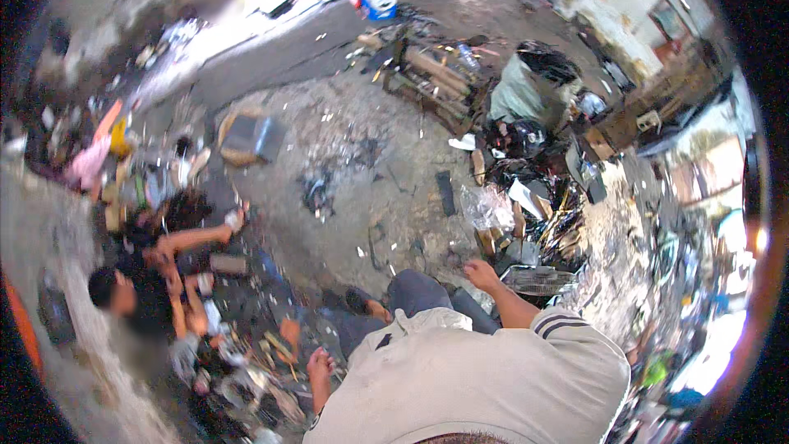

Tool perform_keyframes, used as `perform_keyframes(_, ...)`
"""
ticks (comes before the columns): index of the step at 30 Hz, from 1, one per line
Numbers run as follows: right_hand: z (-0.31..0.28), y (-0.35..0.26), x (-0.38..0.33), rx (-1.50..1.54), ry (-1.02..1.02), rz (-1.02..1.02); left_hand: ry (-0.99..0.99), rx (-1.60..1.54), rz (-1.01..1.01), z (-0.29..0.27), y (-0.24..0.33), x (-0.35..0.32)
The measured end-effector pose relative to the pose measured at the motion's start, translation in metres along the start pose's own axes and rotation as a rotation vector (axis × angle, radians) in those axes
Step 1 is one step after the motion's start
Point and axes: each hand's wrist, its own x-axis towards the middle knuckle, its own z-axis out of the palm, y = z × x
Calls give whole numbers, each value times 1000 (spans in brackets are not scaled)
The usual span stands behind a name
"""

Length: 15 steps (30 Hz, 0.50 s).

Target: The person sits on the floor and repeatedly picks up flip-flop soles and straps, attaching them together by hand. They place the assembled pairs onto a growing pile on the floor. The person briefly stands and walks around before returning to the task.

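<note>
My left hand (319, 364) is raised at my left side, its fingers curled together. Something small and pale may be between the fingertips, too small to name. Below and left of it lie wood scraps (279, 349) and mixed litter. My right hand (480, 273) reaches forward past my right knee, fingers drawn in. What it holds, if anything, is too small to tell. Closest to that hand is a grey wire-mesh crate (538, 279), just to its right, apart from the fingers. A heap of sticks and scrap (559, 218) rises behind the crate.
Another person (123, 296) sits low at the left, arms stretched toward litter. A cardboard box (246, 138) stands on the concrete floor (329, 131). A dark wooden frame (427, 86) and a pale sack (518, 90) stand farther off. Clear plastic bags (487, 207) lie ahead.
</note>
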Motion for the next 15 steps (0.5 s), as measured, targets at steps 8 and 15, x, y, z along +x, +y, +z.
perform_keyframes(8, 27, 8, 41, -56, -81, 267, 104, -186, 96, 9, 261, 147)
perform_keyframes(15, -13, -92, 267, 284, -18, 264, -182, 257, 105, 74, 308, 241)
